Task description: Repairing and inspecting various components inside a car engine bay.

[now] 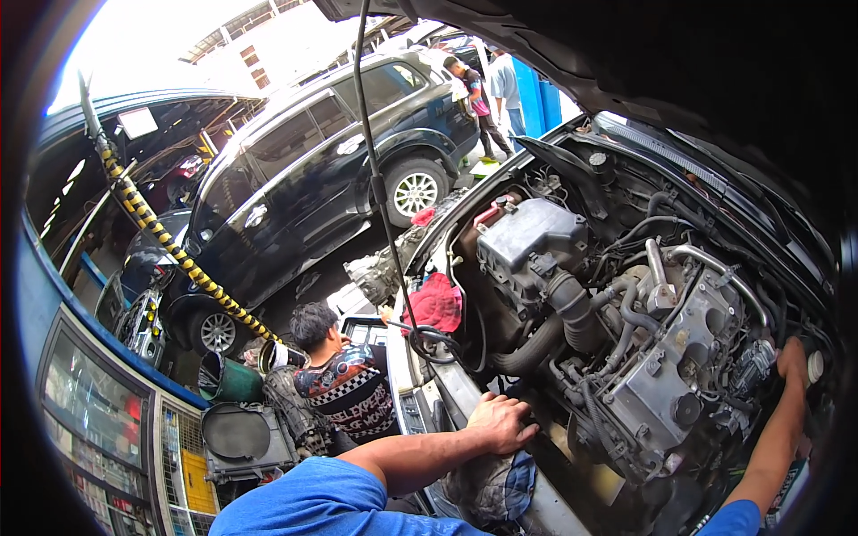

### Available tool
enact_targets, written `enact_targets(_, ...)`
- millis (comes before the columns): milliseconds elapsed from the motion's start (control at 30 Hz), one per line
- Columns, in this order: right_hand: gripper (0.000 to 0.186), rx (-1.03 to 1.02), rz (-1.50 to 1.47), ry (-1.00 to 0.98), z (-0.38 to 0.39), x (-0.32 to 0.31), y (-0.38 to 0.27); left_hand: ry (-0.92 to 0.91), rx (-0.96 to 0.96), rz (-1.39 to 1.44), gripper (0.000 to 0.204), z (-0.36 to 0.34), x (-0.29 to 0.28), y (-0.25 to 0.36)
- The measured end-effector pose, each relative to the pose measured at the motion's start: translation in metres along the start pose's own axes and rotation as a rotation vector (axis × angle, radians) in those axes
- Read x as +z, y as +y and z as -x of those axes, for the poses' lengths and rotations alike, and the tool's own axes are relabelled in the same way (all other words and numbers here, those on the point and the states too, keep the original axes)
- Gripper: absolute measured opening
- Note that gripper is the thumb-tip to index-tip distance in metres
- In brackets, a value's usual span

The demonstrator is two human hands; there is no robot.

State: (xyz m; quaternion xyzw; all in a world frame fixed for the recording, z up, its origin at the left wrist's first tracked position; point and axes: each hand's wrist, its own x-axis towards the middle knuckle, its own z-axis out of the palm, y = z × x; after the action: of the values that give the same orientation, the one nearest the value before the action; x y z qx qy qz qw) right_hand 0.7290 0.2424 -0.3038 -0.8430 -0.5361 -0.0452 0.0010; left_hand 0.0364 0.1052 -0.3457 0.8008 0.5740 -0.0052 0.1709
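My left hand [502,422] is closed over the front crossmember [545,505] of an open engine bay, its fingers curled down over the inner edge. Just below it a crumpled grey-and-blue cloth [493,487] lies over the crossmember. My right hand [791,359] reaches deep along the far right side of the engine [666,384], beside a round white cap [814,367]. Its fingers point down among hoses and a metal part, so their tips and anything in them are hidden. The grey engine cover has a black oil filler cap [685,409].
The raised hood [715,80] overhangs the bay, with a thin prop rod [379,188] at left. A red cloth [434,304] lies on the fender by the air filter box [532,234]. Another person [344,384] crouches at the car's front. A black SUV [313,152] stands beyond.
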Motion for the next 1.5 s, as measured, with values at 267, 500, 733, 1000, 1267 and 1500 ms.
enact_targets(267, 0.040, -0.004, 0.017, 0.009, 0.011, -0.007, 0.018, 0.009, 0.026, 0.010, 0.050, -0.004, 0.000, 0.003)
enact_targets(500, 0.041, 0.218, 0.051, 0.029, 0.024, -0.024, -0.025, -0.001, -0.001, -0.007, 0.051, -0.002, -0.001, 0.001)
enact_targets(733, 0.037, 0.192, 0.002, 0.070, 0.030, -0.029, -0.033, 0.024, 0.004, -0.017, 0.052, -0.004, 0.003, 0.001)
enact_targets(1000, 0.041, 0.217, -0.014, -0.010, 0.034, -0.045, -0.055, 0.058, -0.008, -0.012, 0.051, 0.001, 0.004, -0.004)
enact_targets(1267, 0.054, 0.211, -0.029, 0.015, 0.071, -0.064, -0.055, -0.025, -0.013, -0.034, 0.053, -0.012, 0.002, 0.009)
enact_targets(1500, 0.048, 0.193, -0.089, -0.155, 0.046, -0.083, -0.091, 0.128, -0.015, -0.009, 0.043, -0.008, 0.013, -0.007)
